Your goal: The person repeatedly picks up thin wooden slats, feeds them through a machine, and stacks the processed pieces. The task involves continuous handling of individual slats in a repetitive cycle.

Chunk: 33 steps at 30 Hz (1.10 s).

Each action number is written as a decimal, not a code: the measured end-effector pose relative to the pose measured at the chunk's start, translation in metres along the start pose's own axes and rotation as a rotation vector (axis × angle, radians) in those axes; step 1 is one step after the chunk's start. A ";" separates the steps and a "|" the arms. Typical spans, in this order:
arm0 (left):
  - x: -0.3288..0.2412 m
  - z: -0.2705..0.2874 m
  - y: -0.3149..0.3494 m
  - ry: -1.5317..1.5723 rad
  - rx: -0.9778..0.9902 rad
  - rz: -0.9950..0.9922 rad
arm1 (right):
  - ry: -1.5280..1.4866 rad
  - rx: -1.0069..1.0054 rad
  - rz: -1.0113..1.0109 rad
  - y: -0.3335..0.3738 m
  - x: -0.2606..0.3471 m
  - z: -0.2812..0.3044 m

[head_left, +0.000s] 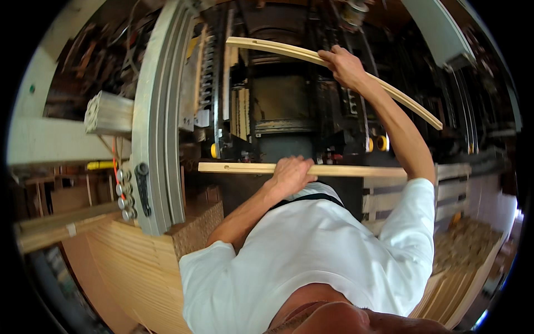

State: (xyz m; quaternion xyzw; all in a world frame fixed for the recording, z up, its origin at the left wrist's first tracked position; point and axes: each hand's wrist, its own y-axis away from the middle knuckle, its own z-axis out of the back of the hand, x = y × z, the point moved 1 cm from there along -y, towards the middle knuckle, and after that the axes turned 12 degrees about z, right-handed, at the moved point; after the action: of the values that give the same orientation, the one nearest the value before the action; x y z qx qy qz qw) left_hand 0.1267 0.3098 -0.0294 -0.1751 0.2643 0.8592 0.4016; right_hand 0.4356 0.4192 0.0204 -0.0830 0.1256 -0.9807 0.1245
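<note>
Close to my waist, my left hand [292, 172] is wrapped round a long pale wooden strip [356, 171] that lies crosswise in front of me. A small slot shows near that strip's left end. Farther off, with my arm stretched out, my right hand [346, 68] grips a second wooden strip [283, 50] from above, its fingers curled over the far edge. This strip has a groove along it and slants down to the right over a dark machine [283, 139]. My right forearm hides part of its length.
A grey metal beam [158, 117] runs along the left, with round metal knobs [127, 195] beside it. Stacked wooden strips stand at lower left [122, 267] and lower right [461, 284]. Several more strips [241, 114] sit inside the machine. A slatted pallet [384, 195] is at right.
</note>
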 end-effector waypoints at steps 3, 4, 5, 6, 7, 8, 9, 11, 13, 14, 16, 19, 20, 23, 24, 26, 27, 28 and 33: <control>-0.001 0.002 0.021 0.052 -0.023 0.082 | -0.001 0.051 0.057 -0.060 -0.007 -0.041; -0.003 0.004 0.027 0.057 -0.038 0.105 | 0.010 0.061 0.062 -0.073 -0.010 -0.054; -0.006 0.006 0.030 0.060 -0.051 0.125 | 0.026 0.008 0.088 -0.085 -0.024 -0.075; -0.008 0.007 0.035 0.081 -0.044 0.169 | 0.037 0.029 0.109 -0.096 -0.028 -0.086; -0.012 0.009 0.038 0.102 -0.036 0.203 | 0.071 0.002 0.105 -0.104 -0.038 -0.097; -0.015 0.010 0.039 0.122 -0.025 0.234 | 0.105 -0.025 0.097 -0.110 -0.049 -0.108; -0.018 0.009 0.040 0.131 -0.036 0.272 | 0.123 -0.039 0.112 -0.117 -0.054 -0.111; -0.023 0.008 0.039 0.154 -0.023 0.292 | 0.172 -0.113 0.123 -0.128 -0.078 -0.119; -0.028 0.007 0.035 0.167 -0.022 0.321 | 0.194 -0.151 0.102 -0.139 -0.098 -0.123; -0.032 0.007 0.032 0.172 -0.025 0.340 | 0.233 -0.146 0.071 -0.144 -0.108 -0.123; -0.039 0.004 0.029 0.172 -0.031 0.372 | 0.277 -0.182 0.076 -0.152 -0.122 -0.123; -0.043 0.000 0.023 0.165 -0.035 0.403 | 0.251 -0.217 0.110 -0.156 -0.124 -0.127; -0.044 0.000 0.022 0.167 -0.031 0.411 | 0.241 -0.233 0.122 -0.158 -0.121 -0.129; -0.047 0.000 0.015 0.165 -0.015 0.412 | 0.263 -0.221 0.145 -0.170 -0.115 -0.132; -0.047 0.001 0.012 0.159 -0.006 0.409 | 0.276 -0.210 0.148 -0.174 -0.110 -0.132; -0.050 0.001 0.008 0.141 -0.024 0.398 | 0.253 -0.214 0.137 -0.180 -0.102 -0.132; -0.050 0.000 0.006 0.135 -0.030 0.390 | 0.243 -0.213 0.130 -0.181 -0.099 -0.134; -0.050 0.000 0.005 0.127 -0.022 0.396 | 0.233 -0.211 0.123 -0.181 -0.098 -0.135; -0.047 -0.005 0.005 0.126 0.013 0.423 | 0.226 -0.196 0.126 -0.179 -0.092 -0.130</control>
State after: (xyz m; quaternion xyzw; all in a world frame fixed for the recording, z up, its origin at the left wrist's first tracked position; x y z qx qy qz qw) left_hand 0.1518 0.2763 -0.0077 -0.1667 0.3252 0.9100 0.1961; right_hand 0.4586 0.6409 -0.0680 0.0240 0.2388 -0.9571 0.1624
